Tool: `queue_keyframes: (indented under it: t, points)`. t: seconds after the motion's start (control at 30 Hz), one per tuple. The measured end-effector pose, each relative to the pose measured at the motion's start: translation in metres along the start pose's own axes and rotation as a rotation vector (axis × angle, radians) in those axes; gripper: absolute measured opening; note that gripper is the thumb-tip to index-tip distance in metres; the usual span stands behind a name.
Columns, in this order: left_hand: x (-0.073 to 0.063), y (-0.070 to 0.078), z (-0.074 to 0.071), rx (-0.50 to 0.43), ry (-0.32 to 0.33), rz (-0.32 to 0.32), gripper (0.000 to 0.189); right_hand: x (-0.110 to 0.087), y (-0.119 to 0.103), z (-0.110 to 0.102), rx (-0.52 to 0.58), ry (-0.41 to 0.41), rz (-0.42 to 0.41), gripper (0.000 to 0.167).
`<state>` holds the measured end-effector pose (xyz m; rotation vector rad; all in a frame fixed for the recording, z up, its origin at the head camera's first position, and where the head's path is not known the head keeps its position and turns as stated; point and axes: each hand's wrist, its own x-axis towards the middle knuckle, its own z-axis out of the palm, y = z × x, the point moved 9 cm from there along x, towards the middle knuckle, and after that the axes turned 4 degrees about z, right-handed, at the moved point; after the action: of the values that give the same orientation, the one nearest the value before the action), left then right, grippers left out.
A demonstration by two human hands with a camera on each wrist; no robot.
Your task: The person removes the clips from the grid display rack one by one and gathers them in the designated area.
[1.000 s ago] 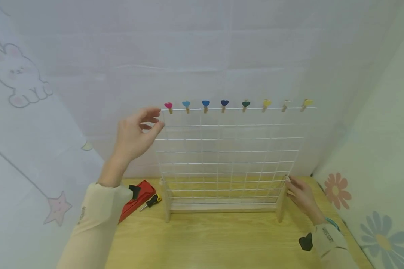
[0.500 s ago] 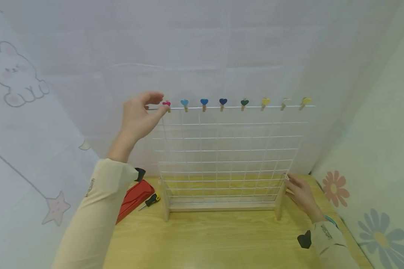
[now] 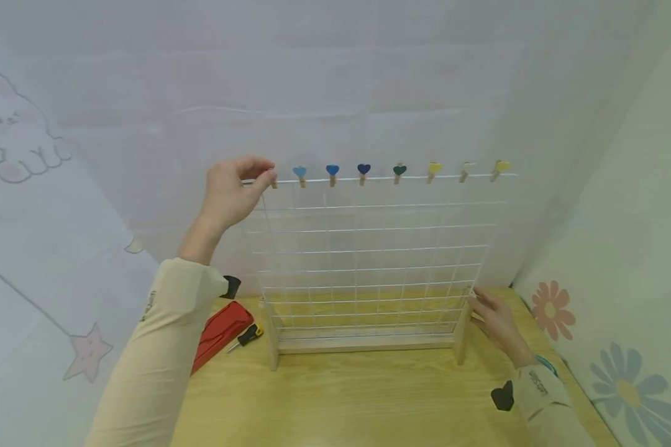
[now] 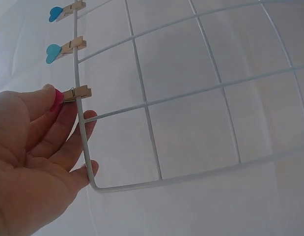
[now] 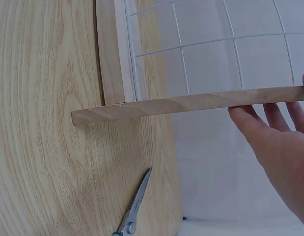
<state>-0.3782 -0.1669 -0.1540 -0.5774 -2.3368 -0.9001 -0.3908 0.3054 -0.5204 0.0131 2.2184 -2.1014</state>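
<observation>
My left hand pinches a small wooden clothespin with a pink heart, clipped on the top bar of a white wire grid near its left corner. In the left wrist view the thumb covers part of the heart, and other fingers lie behind the wire. Several more heart clothespins, among them a light blue one and a dark green one, line the same bar. My right hand holds the upper end of the right wooden post, thumb on one side and fingers on the other. The grid stands upright in its wooden base.
On the wooden table, left of the stand, lie a red case and a black and yellow screwdriver. Scissors rest right of the post, mostly hidden by my right arm in the head view. A pale wall covering hangs behind.
My left hand has moved from the grid's top left corner to the pink-heart clothespin, and its fingers have closed on it. The right hand stays at the post.
</observation>
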Motion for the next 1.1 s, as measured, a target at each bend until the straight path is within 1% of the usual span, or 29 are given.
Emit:
queue_keyframes:
  t: [0.13, 0.27, 0.53, 0.83, 1.1]
  points:
    - [0.0011, -0.0004, 0.0019, 0.005, -0.005, 0.003, 0.021, -0.0006, -0.0019, 0.0013, 0.003, -0.009, -0.004, 0.071]
    - [0.0024, -0.0002, 0.0025, 0.004, 0.009, 0.011, 0.02, -0.001, -0.0041, 0.0031, 0.013, -0.023, 0.002, 0.071]
    - [0.0016, -0.0062, 0.0029, -0.021, 0.05, -0.03, 0.021, 0.0006, -0.0013, 0.0017, 0.021, -0.044, 0.023, 0.073]
    - [0.0039, -0.0082, -0.0003, -0.021, 0.061, -0.035, 0.021, 0.0027, -0.0022, 0.0018, 0.024, -0.052, 0.02, 0.072]
    - [0.0008, -0.0093, -0.0021, -0.032, 0.093, -0.058, 0.021, 0.0051, -0.0009, 0.0015, 0.033, -0.036, 0.024, 0.071]
